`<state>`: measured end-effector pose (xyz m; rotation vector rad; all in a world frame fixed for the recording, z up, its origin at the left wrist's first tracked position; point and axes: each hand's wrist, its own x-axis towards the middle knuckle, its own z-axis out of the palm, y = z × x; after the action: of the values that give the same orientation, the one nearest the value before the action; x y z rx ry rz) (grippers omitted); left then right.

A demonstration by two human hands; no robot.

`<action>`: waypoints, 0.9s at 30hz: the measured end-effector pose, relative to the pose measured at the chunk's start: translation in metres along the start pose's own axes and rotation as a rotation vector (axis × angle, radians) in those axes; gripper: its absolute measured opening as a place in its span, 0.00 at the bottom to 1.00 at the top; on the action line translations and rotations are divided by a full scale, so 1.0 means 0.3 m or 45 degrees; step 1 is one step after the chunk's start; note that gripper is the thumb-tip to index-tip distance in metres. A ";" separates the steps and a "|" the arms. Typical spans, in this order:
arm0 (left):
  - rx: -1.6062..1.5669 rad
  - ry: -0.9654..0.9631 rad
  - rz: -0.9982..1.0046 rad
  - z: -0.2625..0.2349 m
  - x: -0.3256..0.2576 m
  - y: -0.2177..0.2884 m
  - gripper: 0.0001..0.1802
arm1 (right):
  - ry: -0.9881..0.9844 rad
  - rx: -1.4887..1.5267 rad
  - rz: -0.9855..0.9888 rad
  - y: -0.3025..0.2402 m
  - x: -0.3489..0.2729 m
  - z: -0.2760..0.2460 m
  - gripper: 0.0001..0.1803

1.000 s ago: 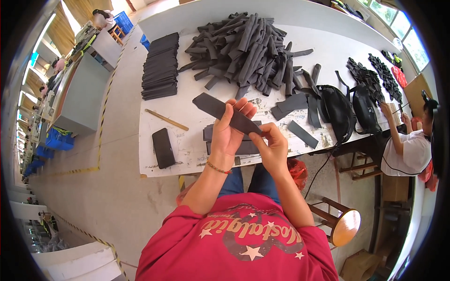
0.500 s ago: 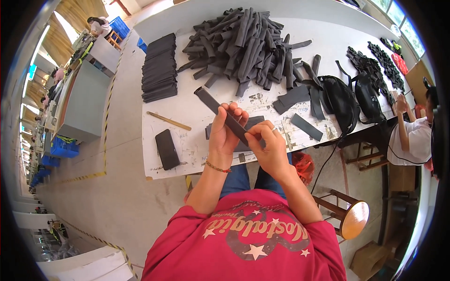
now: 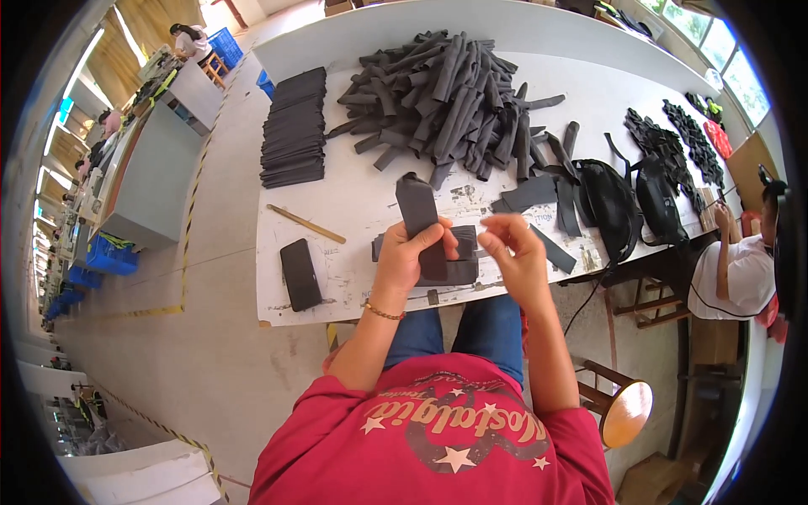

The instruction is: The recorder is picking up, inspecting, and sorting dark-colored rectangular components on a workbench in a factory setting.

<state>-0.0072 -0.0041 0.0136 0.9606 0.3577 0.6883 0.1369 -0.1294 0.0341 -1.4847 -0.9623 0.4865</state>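
Note:
A dark grey folded fabric strip (image 3: 416,207) stands almost upright above the table, with my left hand (image 3: 404,257) closed round its lower part. To its right, my right hand (image 3: 520,257) is off the strip, fingers bent but apart and nothing seen in them. Under my hands lies a small stack of dark fabric pieces (image 3: 461,271), partly hidden by the left hand and strip. Beyond is a big loose heap of dark fabric tubes (image 3: 459,105). A neat stack of flattened strips (image 3: 293,126) sits at the far left of the table.
A black phone-like slab (image 3: 300,274) and a thin wooden stick (image 3: 305,224) lie on the white table (image 3: 353,198). Flat dark pieces (image 3: 530,194) and black bags (image 3: 608,198) are to the right. A co-worker (image 3: 732,269) sits beyond, and a wooden stool (image 3: 627,412) stands behind right.
The strip has swung from a slant to nearly upright in my left hand. My right hand has let go of its near end and moved right.

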 end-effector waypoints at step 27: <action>0.380 -0.393 -0.453 -0.168 -0.098 0.071 0.10 | -0.689 -0.090 -0.226 -0.166 0.198 -0.153 0.10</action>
<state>-0.0652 0.0157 0.0039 1.2290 0.3509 0.1579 0.1921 -0.1145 0.1037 -1.3362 -1.5335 0.7496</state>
